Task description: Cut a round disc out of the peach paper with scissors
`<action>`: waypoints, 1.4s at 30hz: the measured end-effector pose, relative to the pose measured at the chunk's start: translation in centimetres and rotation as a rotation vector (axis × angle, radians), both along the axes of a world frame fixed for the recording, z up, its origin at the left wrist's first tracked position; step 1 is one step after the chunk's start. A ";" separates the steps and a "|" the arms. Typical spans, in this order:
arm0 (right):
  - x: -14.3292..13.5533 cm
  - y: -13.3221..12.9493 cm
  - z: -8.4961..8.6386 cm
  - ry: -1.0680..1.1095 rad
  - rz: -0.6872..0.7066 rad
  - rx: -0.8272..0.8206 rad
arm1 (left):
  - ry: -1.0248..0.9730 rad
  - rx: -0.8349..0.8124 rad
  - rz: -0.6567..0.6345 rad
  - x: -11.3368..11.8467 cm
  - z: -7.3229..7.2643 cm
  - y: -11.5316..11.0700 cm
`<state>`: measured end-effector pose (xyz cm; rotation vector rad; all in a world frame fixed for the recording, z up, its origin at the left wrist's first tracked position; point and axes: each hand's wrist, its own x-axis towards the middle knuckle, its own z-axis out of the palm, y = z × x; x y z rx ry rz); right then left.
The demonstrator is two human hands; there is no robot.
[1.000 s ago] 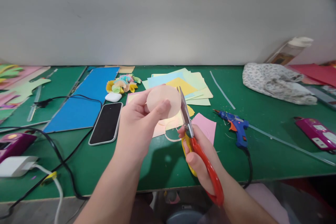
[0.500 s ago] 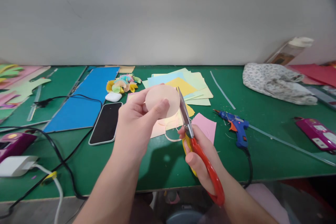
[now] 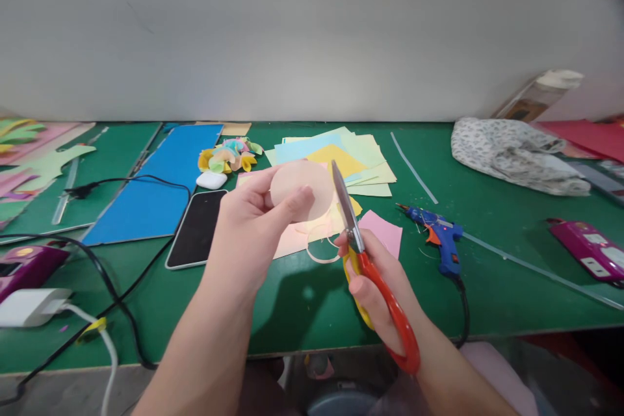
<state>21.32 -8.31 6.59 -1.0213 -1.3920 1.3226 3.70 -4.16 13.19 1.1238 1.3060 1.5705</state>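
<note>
Between thumb and fingers, my left hand [image 3: 253, 221] pinches a round pale pink paper disc [image 3: 297, 185] above the table. My right hand [image 3: 377, 273] grips a pair of scissors [image 3: 358, 247] with a red and a yellow handle. Their blades look closed and point up and away, just right of the disc's edge. Below the hands lies a thin curled paper offcut [image 3: 324, 259] near pale pink paper [image 3: 287, 242]. A pink paper piece [image 3: 383, 231] sits partly behind my right hand.
Coloured paper sheets [image 3: 370, 153] lie behind the hands. At left are a phone [image 3: 197, 227], a blue board [image 3: 151, 188], paper flowers [image 3: 231, 156] and black cables [image 3: 117, 299]. A blue glue gun [image 3: 441, 237], a purple power strip [image 3: 587, 250] and patterned cloth [image 3: 507, 153] are at right.
The scissors in my right hand have shifted slightly right, away from the disc, and their tips have come together. My left hand holds the disc almost still, a touch lower.
</note>
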 end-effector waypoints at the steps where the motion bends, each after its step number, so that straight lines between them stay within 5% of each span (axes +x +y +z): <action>1: 0.1 0.1 -0.1 0.040 0.007 -0.018 | -0.003 -0.004 0.008 0.1 -0.1 0.0; 18: -0.4 0.5 -1.4 0.036 0.012 0.058 | -0.149 -0.004 0.016 3.2 -0.7 -1.0; 42: -0.5 -0.1 -0.2 0.052 0.025 0.015 | -0.151 -0.003 0.059 4.0 -0.7 -1.2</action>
